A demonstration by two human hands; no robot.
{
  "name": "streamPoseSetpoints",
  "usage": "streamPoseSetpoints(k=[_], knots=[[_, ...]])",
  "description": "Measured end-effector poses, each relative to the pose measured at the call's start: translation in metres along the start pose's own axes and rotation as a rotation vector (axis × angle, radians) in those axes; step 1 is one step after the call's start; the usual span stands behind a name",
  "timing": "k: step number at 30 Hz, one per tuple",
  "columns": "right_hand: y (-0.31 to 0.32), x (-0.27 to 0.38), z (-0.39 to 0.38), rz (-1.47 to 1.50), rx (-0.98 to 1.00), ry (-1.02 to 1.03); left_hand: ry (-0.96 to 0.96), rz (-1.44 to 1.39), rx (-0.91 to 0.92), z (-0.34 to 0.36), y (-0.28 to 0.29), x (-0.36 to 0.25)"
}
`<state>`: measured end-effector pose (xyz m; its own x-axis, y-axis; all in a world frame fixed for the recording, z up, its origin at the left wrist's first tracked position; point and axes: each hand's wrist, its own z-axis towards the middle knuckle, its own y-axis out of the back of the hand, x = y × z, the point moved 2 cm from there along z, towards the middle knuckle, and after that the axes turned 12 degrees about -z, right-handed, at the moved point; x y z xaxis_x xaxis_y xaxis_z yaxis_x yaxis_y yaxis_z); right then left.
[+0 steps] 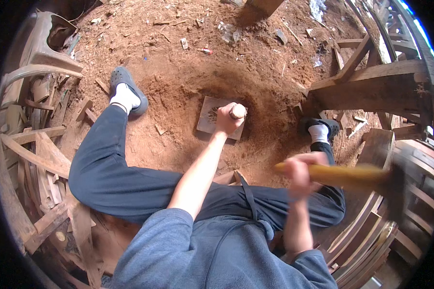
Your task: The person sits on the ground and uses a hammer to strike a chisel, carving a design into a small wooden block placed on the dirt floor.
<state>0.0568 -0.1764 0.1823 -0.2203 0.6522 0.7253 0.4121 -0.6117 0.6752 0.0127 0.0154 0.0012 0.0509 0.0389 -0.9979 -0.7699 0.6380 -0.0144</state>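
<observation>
My left hand (226,118) grips a short upright wooden rod (237,110), seen nearly end-on, over a square pale board (207,124) on the sawdust ground. The board has a dark radiating pattern, and the rod's lower end is hidden by my hand. To the right, my right hand (299,171) is closed on the yellow handle of a hammer (349,175), whose dark head points right. Hand and hammer are blurred by motion, raised above my right thigh, away from the rod.
My legs lie bent either side of the board. A worn chair (47,57) and piled wood scraps (45,177) line the left. Heavy timber beams (365,87) and stacked boards (361,231) fill the right. Wood chips and litter (183,43) lie on the ground beyond.
</observation>
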Motion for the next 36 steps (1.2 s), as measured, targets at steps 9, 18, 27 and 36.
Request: streamPoseSetpoints(k=[9,18,27,36], knots=[[0.025,0.030,0.015,0.053,0.308,-0.107,-0.139,-0.050,-0.090,0.004,-0.004,-0.001],[0.058,0.074,0.016,0.328,-0.171,0.295,-0.047,-0.028,-0.077,0.004,-0.003,0.002],[0.006,0.008,-0.007,0.009,0.395,-0.196,-0.119,-0.050,-0.012,0.000,-0.006,0.009],[0.074,0.095,0.010,0.552,-0.177,0.114,-0.061,-0.035,-0.052,0.004,-0.008,0.009]])
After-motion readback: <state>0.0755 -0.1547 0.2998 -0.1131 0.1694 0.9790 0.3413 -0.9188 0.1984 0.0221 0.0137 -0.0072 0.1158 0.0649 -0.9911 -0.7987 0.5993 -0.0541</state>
